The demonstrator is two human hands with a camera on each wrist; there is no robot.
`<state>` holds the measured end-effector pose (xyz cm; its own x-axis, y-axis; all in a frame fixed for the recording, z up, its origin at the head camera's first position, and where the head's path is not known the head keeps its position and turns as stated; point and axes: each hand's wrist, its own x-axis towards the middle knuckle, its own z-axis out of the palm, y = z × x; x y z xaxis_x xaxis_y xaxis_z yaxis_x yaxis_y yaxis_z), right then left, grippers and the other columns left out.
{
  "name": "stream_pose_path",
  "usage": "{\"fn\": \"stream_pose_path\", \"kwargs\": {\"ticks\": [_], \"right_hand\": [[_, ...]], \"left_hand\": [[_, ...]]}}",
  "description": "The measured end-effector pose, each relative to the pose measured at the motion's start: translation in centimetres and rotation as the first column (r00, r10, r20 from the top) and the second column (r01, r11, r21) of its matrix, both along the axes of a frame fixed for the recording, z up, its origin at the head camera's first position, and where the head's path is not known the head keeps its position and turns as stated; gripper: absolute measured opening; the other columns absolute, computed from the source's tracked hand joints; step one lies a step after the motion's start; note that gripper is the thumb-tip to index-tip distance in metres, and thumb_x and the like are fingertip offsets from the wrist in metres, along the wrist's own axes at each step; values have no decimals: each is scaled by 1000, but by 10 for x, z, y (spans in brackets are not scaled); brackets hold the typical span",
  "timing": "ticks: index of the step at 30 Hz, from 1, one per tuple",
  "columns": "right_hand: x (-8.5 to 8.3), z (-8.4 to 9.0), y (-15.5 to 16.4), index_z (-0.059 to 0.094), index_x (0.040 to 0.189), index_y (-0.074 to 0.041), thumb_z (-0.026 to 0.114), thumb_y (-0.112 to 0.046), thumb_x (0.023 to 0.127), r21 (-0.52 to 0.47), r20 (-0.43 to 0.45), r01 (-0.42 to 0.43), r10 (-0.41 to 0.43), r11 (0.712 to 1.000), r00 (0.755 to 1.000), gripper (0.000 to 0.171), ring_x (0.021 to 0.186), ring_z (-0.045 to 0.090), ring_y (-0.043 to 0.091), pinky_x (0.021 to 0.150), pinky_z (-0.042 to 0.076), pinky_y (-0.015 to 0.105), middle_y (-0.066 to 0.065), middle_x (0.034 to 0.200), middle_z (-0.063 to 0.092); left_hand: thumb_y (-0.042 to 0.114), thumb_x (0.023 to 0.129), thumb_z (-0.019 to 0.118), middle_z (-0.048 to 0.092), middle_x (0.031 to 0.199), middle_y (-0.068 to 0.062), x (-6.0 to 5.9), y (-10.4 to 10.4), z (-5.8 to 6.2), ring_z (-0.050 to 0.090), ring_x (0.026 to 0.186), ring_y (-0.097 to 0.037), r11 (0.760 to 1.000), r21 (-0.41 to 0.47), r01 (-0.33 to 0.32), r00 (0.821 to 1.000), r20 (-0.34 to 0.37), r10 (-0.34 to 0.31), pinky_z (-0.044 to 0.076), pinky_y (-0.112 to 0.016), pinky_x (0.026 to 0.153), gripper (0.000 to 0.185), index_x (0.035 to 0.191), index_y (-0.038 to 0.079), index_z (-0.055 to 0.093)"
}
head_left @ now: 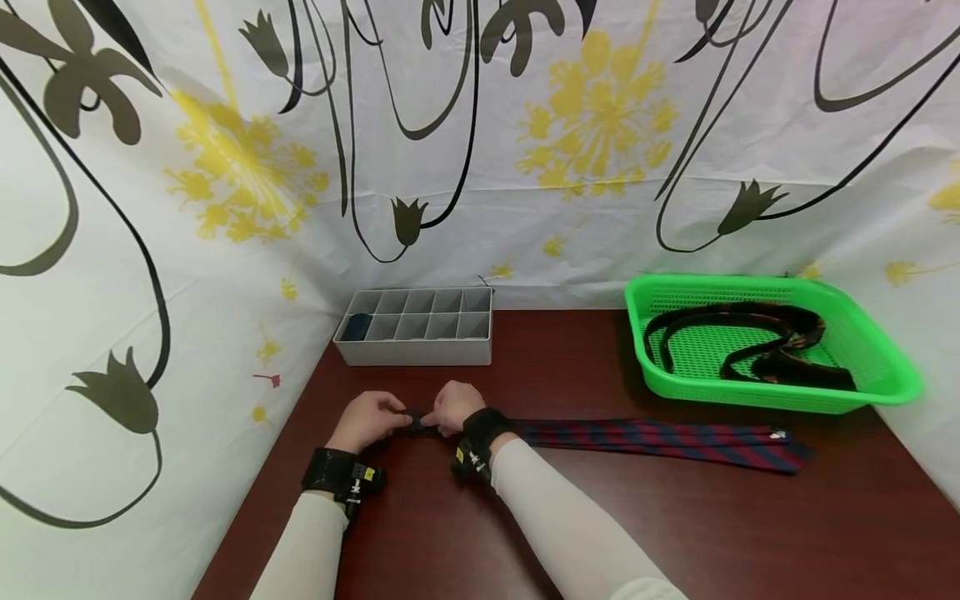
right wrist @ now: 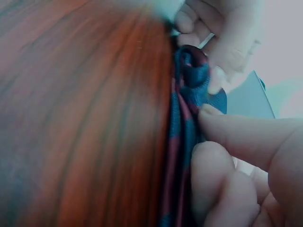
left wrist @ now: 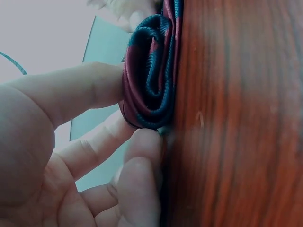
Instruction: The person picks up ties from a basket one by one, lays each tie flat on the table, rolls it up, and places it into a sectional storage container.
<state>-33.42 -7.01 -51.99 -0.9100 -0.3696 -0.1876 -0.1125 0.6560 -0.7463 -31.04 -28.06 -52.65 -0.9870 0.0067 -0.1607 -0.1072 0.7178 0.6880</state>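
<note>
— What lies around, left to right?
— A grey divider box (head_left: 415,326) at the back, then a green basket (head_left: 885,367) holding a dark belt (head_left: 757,337).
— And the hands?
— The left hand (head_left: 367,419) and right hand (head_left: 456,406) both pinch the rolled end of the striped tie (head_left: 660,437), which stretches rightward along the table (head_left: 675,533).

Dark reddish wood desk (head_left: 675,533). On it: grey compartment tray (head_left: 416,327) at back left, green mesh basket (head_left: 877,350) at back right, striped red-blue tie (head_left: 660,437) stretched across middle, left end rolled.
</note>
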Motion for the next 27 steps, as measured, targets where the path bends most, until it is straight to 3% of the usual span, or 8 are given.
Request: {"fn": "stream_pose_path", "kwargs": {"ticks": [3, 7, 11, 14, 17, 20, 27], "right_hand": [[-5, 4, -4, 65, 51, -16, 85, -30, 91, 23, 50, -25, 24, 999, 998, 46, 46, 59, 9, 50, 42, 23, -5, 48, 59], [-14, 0, -8, 64, 47, -17, 85, -39, 90, 133, 54, -48, 41, 990, 998, 52, 45, 54, 9, 51, 42, 23, -5, 45, 56], [-14, -3, -5, 64, 46, -16, 85, -44, 88, 201, 18, -48, 45, 978, 999, 55, 46, 55, 12, 55, 44, 24, -4, 45, 55], [-15, -6, -1, 65, 47, -17, 84, -44, 89, 210, 0, -59, 61, 976, 998, 53, 48, 57, 11, 57, 45, 23, -5, 46, 56], [-17, -9, 1, 65, 48, -18, 84, -41, 89, 191, 6, -72, 72, 979, 997, 51, 49, 59, 10, 56, 44, 23, -5, 46, 57], [-17, -9, 2, 64, 48, -18, 84, -35, 88, 160, 8, -66, 65, 985, 998, 48, 48, 59, 11, 54, 44, 24, -5, 46, 58], [-12, -13, 6, 65, 49, -17, 81, -24, 85, 74, -37, -13, 16, 997, 999, 39, 47, 59, 12, 51, 43, 24, -5, 46, 59]], "left_hand": [[26, 89, 84, 70, 74, -4, 1, -5, 2, 63, 65, -19, 1000, -8, -8, 1000, -4, 8, 50, -33, 59, 23, 105, 11, 79], [28, 92, 80, 70, 74, -5, 3, -8, 5, 64, 65, -18, 1000, 7, -3, 1000, 16, 3, 52, -31, 61, 25, 107, 8, 78], [21, 100, 66, 71, 80, -8, 4, -9, 5, 69, 67, -14, 987, 162, -5, 995, 98, -11, 59, -28, 63, 27, 113, -1, 75], [14, 104, 57, 71, 83, -8, 3, -11, 3, 71, 68, -11, 951, 308, 9, 988, 145, -56, 61, -25, 64, 29, 116, -8, 72], [12, 105, 60, 71, 83, -6, 1, -12, -1, 71, 70, -10, 922, 385, 37, 981, 161, -107, 60, -23, 66, 25, 113, -8, 72], [16, 102, 69, 70, 83, -5, 0, -8, -4, 71, 70, -11, 921, 383, 68, 981, 143, -131, 61, -24, 66, 22, 108, -4, 75], [28, 93, 83, 71, 79, -6, 0, 8, -5, 68, 65, -16, 975, 223, 16, 996, 87, -36, 59, -29, 61, 23, 95, 6, 77]]}}
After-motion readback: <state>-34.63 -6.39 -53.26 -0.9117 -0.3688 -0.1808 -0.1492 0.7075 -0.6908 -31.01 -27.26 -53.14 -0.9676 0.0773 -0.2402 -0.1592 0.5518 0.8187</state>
